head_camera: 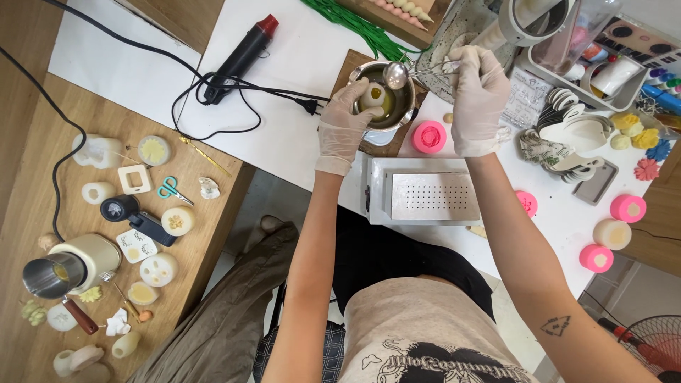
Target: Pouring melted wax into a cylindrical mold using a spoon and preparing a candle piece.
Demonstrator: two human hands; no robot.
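Perforated steel tray (434,196) lies nearest, unused. At 12 o'clock the gloved left hand (345,122) pinches a pale candle piece (374,94) inside the metal melting pot (386,99); the right hand (477,96) grips a ladle (397,74) above it. Judged: coating mid-way, pink moulds (430,136) await.

**Bench Clutter Around the Work**

Left of the hands, a black heat gun (245,53) is laid on white paper, its cord looped beside it. Below them a perforated metal box (424,196) is seen. Far lower left, teal scissors (170,188) and pale wax pieces (157,269) are scattered on wood. Pink moulds (628,208) are set to the lower right.
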